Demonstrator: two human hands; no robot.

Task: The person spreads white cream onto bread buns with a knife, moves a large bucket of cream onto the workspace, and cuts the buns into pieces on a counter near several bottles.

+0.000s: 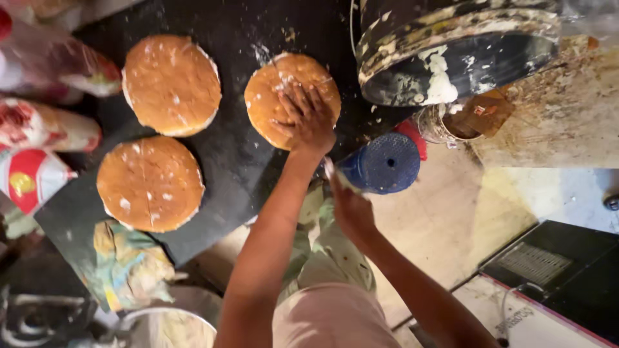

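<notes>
Bare forearms reach down over a black slab (232,161). Left hand (308,119), fingers spread, presses flat on a round golden sponge cake (271,96) flecked with white cream. Right hand (351,209) pinches a cream-smeared blade (335,175) beside a blue perforated stool (385,162).

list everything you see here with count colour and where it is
cakes: 3, golden brown, on the black board
board: 1, black, centre left
stool: 1, blue, below the bucket
bucket: 1, black smeared with white, top right
packets: several, red and white, left edge
cloth: 1, stained multicolour, lower left
left hand: flat on the right cake
right hand: holds a white-smeared tool, beside the stool
</notes>
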